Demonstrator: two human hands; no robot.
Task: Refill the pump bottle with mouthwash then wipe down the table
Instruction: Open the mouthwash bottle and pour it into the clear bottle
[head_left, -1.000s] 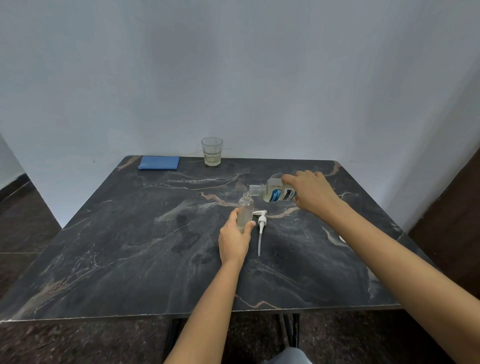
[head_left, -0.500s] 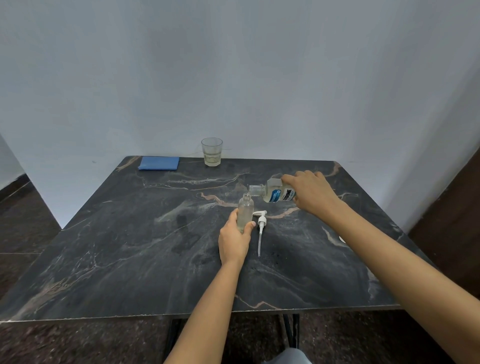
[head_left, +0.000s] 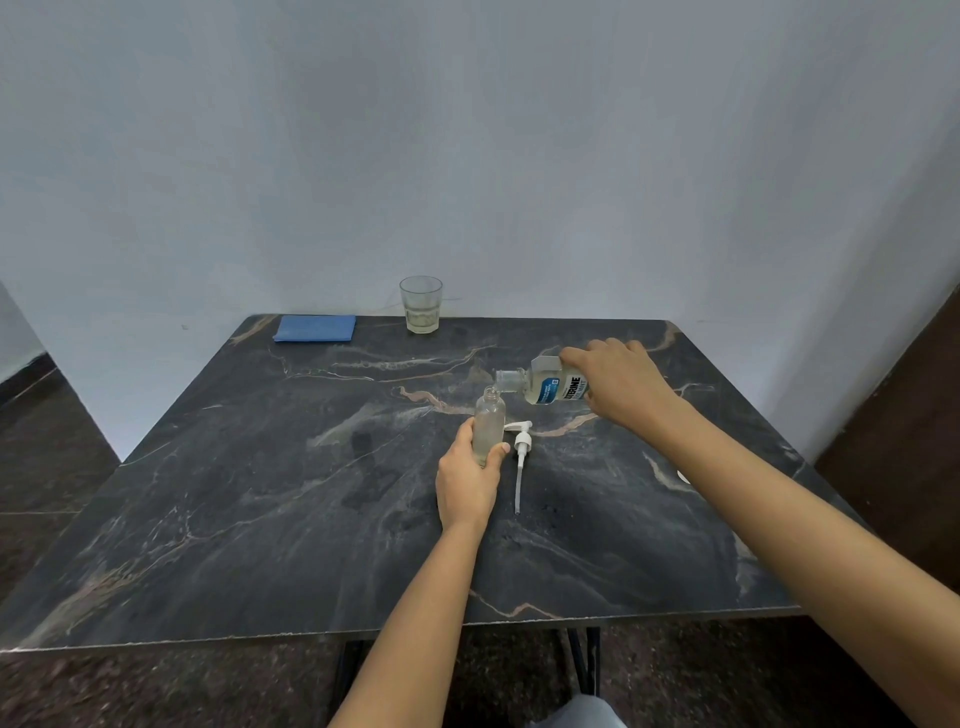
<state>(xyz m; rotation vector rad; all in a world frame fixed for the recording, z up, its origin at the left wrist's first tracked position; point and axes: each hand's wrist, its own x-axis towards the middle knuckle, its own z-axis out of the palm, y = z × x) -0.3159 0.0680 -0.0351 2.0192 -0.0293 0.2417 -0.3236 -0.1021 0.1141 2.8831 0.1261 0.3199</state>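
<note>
Head view, left hand (head_left: 465, 482) fingers round upright pump bottle (head_left: 489, 422), right hand (head_left: 623, 387) fingers gripping mouthwash bottle (head_left: 551, 387) tipped at its neck

Head-worn view, forward-down over table (head_left: 249, 519)

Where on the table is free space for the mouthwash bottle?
Bare: the table's left half, from the blue cloth to the near edge. Crowded: the middle, around pump bottle, pump head, left hand and right hand.
</note>
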